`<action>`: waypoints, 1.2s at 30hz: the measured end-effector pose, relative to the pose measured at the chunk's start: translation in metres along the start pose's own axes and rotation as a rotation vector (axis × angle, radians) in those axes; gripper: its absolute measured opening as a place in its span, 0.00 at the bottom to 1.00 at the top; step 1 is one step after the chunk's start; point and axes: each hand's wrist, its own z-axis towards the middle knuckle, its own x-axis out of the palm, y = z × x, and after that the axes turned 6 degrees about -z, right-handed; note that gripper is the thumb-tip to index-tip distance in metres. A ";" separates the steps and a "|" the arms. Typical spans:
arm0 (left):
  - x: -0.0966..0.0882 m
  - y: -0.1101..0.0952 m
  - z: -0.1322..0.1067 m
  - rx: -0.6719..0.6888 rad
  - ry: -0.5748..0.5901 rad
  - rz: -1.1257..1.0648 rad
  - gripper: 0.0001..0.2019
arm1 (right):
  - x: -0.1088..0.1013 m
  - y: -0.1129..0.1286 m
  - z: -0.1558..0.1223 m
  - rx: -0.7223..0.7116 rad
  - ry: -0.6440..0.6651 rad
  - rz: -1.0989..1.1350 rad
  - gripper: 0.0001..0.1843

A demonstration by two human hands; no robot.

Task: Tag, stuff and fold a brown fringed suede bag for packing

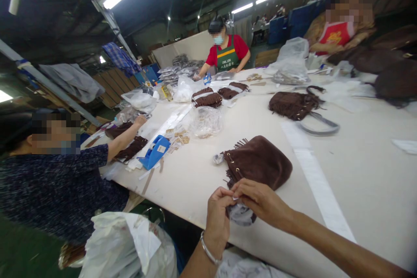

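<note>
The left hand (217, 217), a bangle (208, 249) on its wrist, and the right hand (262, 200) met at the near edge of the tabletop (358, 173). The fingers of both were closed in a pinch on a crumpled grey-white wad (241, 216), which hung partly over that edge. Just behind the wad lay a brown fringed bag (260, 163), on its side with the fringe turned toward the left edge; whether it touched the right hand could not be told. A white strip (312, 173) ran across the tabletop from the near edge toward the far one, to the right of the bag. Toward the left edge stood a blue tape dispenser (154, 152), with small tan tags (180, 135) just beyond it and a clear pouch (206, 121) farther in. Well apart, toward the far right, lay a strapped bag (295, 104), its grey strap (321, 124) looped beside it. Folded brown pieces (206, 97) sat near the far edge. At the left edge a co-worker's sleeve (58, 182) showed, that person's hand (140, 119) resting by more brown pieces. A person in a green apron (228, 57) worked at the far end, and another sat by the far right corner in a red top (339, 32). Below the near edge sat a white sack (127, 247).
</note>
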 end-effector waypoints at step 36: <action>0.002 -0.007 -0.008 -0.175 0.103 0.074 0.12 | -0.008 -0.004 -0.029 0.222 -0.098 0.324 0.11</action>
